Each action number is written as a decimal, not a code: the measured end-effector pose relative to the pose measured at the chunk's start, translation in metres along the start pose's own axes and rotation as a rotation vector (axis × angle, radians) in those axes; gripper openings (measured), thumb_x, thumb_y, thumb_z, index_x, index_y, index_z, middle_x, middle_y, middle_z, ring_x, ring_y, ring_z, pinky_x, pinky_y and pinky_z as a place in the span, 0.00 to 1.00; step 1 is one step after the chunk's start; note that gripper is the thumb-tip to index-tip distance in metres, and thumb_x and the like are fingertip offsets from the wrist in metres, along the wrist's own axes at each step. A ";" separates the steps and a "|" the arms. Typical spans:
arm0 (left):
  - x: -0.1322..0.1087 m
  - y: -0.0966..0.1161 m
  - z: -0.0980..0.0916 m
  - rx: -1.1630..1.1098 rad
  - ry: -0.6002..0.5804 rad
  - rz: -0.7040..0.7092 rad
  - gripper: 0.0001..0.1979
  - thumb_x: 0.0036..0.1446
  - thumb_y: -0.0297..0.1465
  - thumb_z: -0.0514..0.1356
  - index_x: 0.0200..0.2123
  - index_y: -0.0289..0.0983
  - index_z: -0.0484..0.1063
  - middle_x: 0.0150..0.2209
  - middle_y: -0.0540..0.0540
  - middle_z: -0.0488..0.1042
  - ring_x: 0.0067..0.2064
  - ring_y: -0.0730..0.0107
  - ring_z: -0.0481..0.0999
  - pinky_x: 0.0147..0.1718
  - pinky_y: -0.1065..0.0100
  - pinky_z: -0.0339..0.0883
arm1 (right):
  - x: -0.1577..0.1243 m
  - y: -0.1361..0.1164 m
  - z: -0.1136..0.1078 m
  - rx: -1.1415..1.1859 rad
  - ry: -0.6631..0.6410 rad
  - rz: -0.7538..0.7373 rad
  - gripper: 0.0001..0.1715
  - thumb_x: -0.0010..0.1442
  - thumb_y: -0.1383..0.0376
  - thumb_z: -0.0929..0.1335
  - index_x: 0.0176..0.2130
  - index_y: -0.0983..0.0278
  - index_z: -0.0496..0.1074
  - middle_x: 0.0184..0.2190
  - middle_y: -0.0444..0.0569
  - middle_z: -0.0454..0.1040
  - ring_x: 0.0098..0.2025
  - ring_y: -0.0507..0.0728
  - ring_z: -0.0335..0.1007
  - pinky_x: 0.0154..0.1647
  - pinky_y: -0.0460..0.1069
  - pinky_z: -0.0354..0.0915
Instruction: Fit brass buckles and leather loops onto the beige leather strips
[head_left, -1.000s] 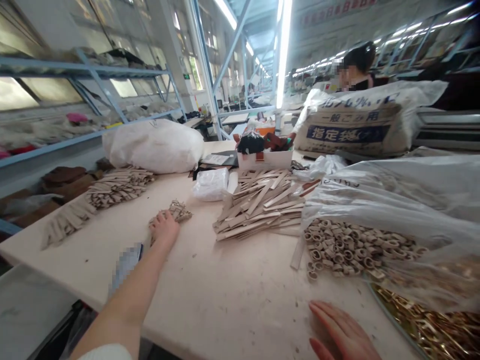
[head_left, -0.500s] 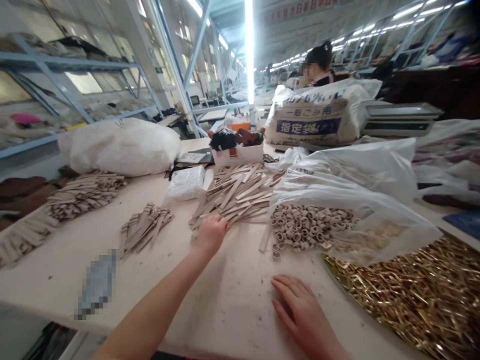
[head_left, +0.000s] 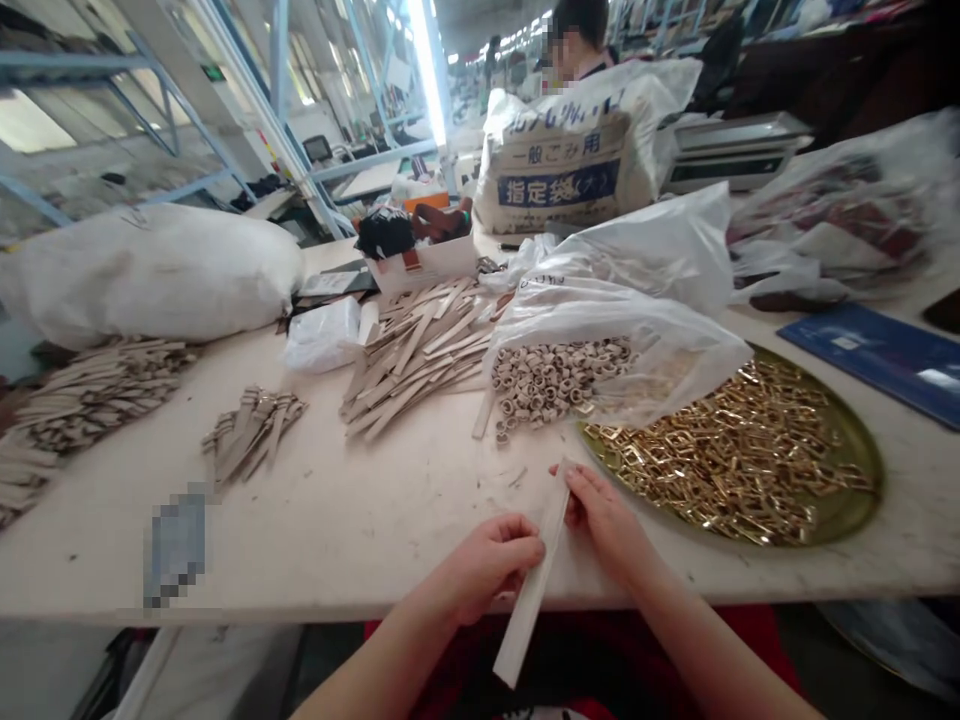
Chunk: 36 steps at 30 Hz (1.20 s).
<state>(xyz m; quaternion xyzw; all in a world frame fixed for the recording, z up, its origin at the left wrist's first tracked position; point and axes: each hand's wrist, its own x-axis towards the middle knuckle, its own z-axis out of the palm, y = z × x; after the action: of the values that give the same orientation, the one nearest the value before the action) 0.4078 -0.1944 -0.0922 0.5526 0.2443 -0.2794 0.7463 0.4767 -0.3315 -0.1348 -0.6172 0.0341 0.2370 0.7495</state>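
A flat greyish-beige strip (head_left: pixel 531 598) is held between my two hands at the near edge of the table. My left hand (head_left: pixel 491 562) pinches it around the middle with thumb and fingers. At its upper end my right hand (head_left: pixel 592 505) grips the tip. More strips of the same kind lie in a loose pile (head_left: pixel 416 350) farther back. Just beyond my hands, small beige loops (head_left: pixel 551 380) spill from a clear plastic bag (head_left: pixel 637 315). To the right stands a round tray (head_left: pixel 870 490) heaped with gold metal buckles (head_left: pixel 720 460).
On the left lie a small bundle of strips (head_left: pixel 251 430) and a larger stack (head_left: pixel 97 395). Behind them are a white sack (head_left: pixel 150 270) and a box (head_left: pixel 431 262) of dark items. A blue folder (head_left: pixel 885 355) lies at the right. Another person (head_left: pixel 581 40) sits beyond the printed bag (head_left: pixel 570 150).
My left hand has come back from the strip pile with one strip. My right hand has lifted off the table and taken the strip's upper end. The view has shifted down and right.
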 end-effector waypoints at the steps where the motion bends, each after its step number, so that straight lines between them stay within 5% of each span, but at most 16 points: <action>1: 0.001 -0.001 0.004 -0.011 -0.018 -0.009 0.09 0.40 0.30 0.60 0.26 0.34 0.62 0.19 0.56 0.60 0.18 0.84 0.57 0.18 0.77 0.49 | 0.000 0.000 0.000 0.014 -0.005 0.005 0.20 0.54 0.53 0.63 0.39 0.66 0.67 0.17 0.37 0.57 0.19 0.48 0.52 0.19 0.43 0.51; 8: 0.007 0.000 0.024 -0.081 -0.049 0.044 0.15 0.45 0.32 0.56 0.39 0.34 0.66 0.20 0.54 0.65 0.15 0.84 0.57 0.15 0.77 0.46 | 0.000 -0.006 -0.009 -0.256 -0.088 -0.113 0.23 0.57 0.52 0.59 0.41 0.66 0.67 0.17 0.38 0.58 0.19 0.49 0.54 0.20 0.44 0.54; 13: 0.004 -0.004 0.021 -0.118 -0.012 0.045 0.17 0.46 0.32 0.56 0.41 0.33 0.65 0.21 0.54 0.65 0.15 0.84 0.57 0.14 0.77 0.46 | 0.017 -0.034 -0.060 -1.020 0.206 -0.524 0.17 0.58 0.58 0.59 0.40 0.64 0.69 0.33 0.50 0.71 0.34 0.56 0.67 0.35 0.50 0.61; 16: 0.001 -0.005 0.020 -0.148 0.000 0.053 0.17 0.45 0.31 0.55 0.41 0.33 0.64 0.21 0.54 0.65 0.15 0.84 0.57 0.13 0.77 0.45 | 0.032 -0.047 -0.078 -1.544 0.187 -0.613 0.15 0.58 0.62 0.59 0.39 0.65 0.70 0.36 0.54 0.71 0.37 0.59 0.67 0.37 0.51 0.60; 19: 0.000 -0.007 0.020 -0.160 0.006 0.059 0.16 0.45 0.30 0.54 0.41 0.32 0.65 0.21 0.53 0.65 0.15 0.84 0.57 0.14 0.77 0.46 | 0.043 -0.049 -0.079 -1.801 0.093 -0.601 0.12 0.57 0.63 0.61 0.39 0.64 0.70 0.35 0.54 0.71 0.36 0.59 0.67 0.34 0.50 0.59; 25: 0.001 -0.014 0.014 -0.192 0.078 0.054 0.20 0.45 0.25 0.52 0.44 0.33 0.64 0.23 0.53 0.63 0.19 0.81 0.62 0.19 0.75 0.56 | 0.045 -0.046 -0.066 -1.854 0.035 -0.557 0.10 0.59 0.64 0.60 0.32 0.63 0.69 0.31 0.51 0.71 0.33 0.57 0.68 0.30 0.48 0.56; 31: -0.002 -0.013 0.008 -0.153 0.056 0.158 0.19 0.52 0.40 0.53 0.40 0.32 0.67 0.23 0.55 0.58 0.17 0.85 0.55 0.16 0.76 0.49 | 0.049 -0.052 -0.072 -1.773 0.009 -0.455 0.05 0.55 0.64 0.64 0.30 0.63 0.68 0.32 0.49 0.69 0.34 0.56 0.67 0.31 0.47 0.56; 36: -0.004 -0.009 0.005 -0.143 0.050 0.128 0.10 0.48 0.33 0.56 0.33 0.33 0.63 0.23 0.53 0.63 0.18 0.83 0.62 0.17 0.77 0.52 | 0.047 -0.054 -0.073 -1.745 -0.024 -0.443 0.07 0.55 0.62 0.64 0.28 0.63 0.68 0.31 0.49 0.69 0.34 0.56 0.67 0.33 0.48 0.56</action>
<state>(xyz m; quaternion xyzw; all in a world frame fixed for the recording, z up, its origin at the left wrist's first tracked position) 0.3989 -0.2005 -0.0943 0.5189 0.2464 -0.1992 0.7939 0.5573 -0.3928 -0.1187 -0.9567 -0.2858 0.0352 0.0431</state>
